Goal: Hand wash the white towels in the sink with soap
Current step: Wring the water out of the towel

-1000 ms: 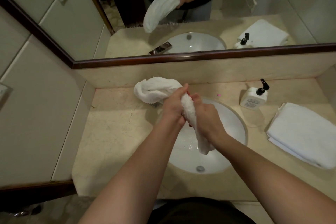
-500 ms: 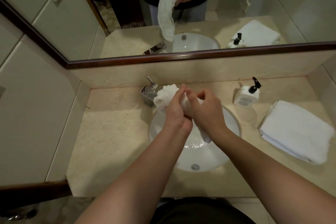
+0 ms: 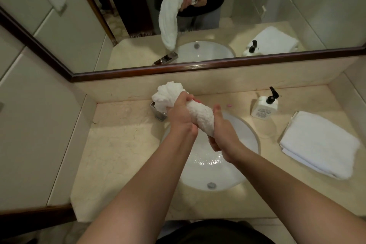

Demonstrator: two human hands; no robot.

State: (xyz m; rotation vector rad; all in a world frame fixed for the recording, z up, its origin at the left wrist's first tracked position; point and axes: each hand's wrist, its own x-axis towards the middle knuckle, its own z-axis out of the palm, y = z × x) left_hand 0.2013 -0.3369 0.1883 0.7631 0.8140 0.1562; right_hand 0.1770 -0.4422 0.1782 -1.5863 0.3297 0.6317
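Both hands grip a twisted white towel (image 3: 200,114) above the sink (image 3: 247,134), at the centre of the frame. The left hand (image 3: 181,114) is curled round its upper part, where a bunched end bulges out toward the upper left, over the tap (image 3: 158,114). The right hand (image 3: 223,134) is closed round the lower end. Water glistens in the basin near the drain (image 3: 211,185). At right on the table (image 3: 118,144) stand a soap bottle (image 3: 264,106) and, nearer the frame's edge, a folded towel (image 3: 320,142). The mirror (image 3: 297,6) fills the top.
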